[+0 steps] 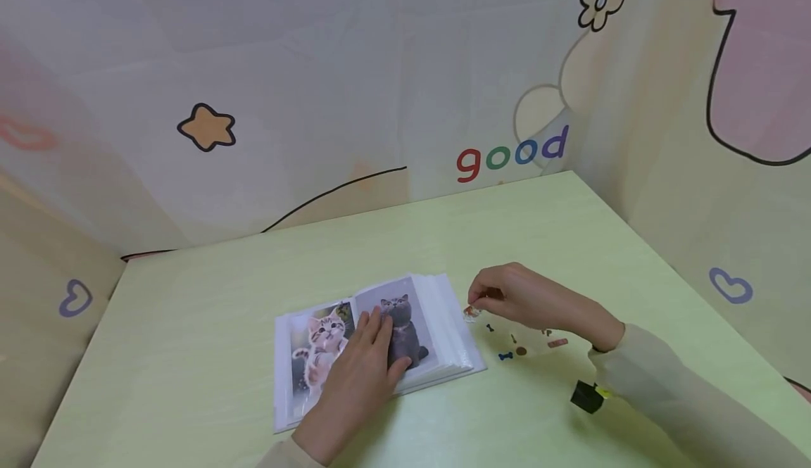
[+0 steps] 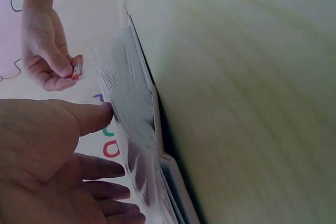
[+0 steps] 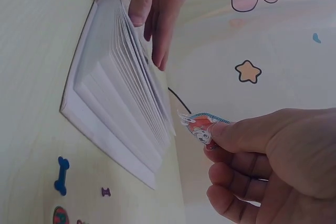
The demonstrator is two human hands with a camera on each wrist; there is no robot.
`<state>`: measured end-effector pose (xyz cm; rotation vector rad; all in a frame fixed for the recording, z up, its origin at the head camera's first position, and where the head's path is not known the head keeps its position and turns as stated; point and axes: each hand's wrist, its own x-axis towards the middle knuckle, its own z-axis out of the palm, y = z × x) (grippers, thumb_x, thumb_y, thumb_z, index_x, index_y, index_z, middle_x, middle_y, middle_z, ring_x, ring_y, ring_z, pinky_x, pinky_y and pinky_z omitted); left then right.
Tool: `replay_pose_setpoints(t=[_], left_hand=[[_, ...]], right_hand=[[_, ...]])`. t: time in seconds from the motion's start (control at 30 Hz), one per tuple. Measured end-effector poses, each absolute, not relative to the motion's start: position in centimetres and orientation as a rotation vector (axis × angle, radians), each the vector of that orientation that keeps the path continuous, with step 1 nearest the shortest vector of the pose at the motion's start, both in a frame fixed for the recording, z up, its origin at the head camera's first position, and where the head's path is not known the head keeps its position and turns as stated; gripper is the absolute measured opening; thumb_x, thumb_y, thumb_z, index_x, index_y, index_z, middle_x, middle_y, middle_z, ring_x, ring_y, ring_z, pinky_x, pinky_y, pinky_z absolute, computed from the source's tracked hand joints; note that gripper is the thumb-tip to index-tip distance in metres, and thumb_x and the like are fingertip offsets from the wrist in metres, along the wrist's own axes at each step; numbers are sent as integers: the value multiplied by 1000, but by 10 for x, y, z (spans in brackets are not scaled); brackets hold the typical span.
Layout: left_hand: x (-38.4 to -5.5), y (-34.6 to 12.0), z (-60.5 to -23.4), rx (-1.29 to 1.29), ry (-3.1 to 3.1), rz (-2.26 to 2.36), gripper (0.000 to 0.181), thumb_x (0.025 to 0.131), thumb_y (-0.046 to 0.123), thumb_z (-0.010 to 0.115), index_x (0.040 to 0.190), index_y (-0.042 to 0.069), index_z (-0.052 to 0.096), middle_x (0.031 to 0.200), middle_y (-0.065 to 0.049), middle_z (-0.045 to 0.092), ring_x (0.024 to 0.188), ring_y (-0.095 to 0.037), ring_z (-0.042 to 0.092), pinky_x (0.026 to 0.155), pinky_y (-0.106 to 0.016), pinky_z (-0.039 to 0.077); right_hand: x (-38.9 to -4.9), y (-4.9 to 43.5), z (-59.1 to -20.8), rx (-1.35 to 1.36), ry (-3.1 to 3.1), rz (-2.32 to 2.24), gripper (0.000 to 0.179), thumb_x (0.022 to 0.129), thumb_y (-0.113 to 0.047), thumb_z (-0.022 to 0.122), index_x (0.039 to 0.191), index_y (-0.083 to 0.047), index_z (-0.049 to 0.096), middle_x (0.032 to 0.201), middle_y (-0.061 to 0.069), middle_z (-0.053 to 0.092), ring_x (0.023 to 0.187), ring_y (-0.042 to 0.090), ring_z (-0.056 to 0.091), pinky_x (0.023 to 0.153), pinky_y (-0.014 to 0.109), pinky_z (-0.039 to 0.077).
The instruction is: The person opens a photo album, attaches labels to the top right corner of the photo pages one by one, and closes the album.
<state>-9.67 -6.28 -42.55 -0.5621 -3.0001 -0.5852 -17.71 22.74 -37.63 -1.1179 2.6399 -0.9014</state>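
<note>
A photo album lies open on the table, a striped kitten picture on its left page and a grey cat picture on its right. My left hand rests on the album with straight fingers, covering part of both pictures. Just off the album's right edge, my right hand pinches a small sticker between thumb and forefinger. A cartoon dog-like figure in red and a blue edge show on the sticker. Below that hand lie several small stickers, among them a blue bone and a brown round one.
The pale green table meets patterned cloth walls at the back and sides. A small black box-shaped object is by the right sleeve. The album's many sleeves form a thick stack on its right side.
</note>
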Motion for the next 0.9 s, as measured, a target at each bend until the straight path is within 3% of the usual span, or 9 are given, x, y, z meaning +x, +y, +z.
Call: replay_pose_setpoints(t=[0.23,0.9], left_hand=[[-99,-64,-432,-584,-3036,-612,65,102,33,66,149,-8,47,163,-25,32,151,-43,28,111,-58,40],[-105,-58,-426,-754,-3034,-298,61,103,30,65,144,-12,51,154,-32,41,144,-49,38,117,-48,36]], right_hand=[[-190,210,-374,-1138,2588,-888,8,100,-7,69,96,-12,73,91,-6,70,76,8,58,65,23,53],[-233,160,-367,-1163,2457,-806,8,103,-9,64,96,-11,69,88,0,67,73,10,53,64,24,45]])
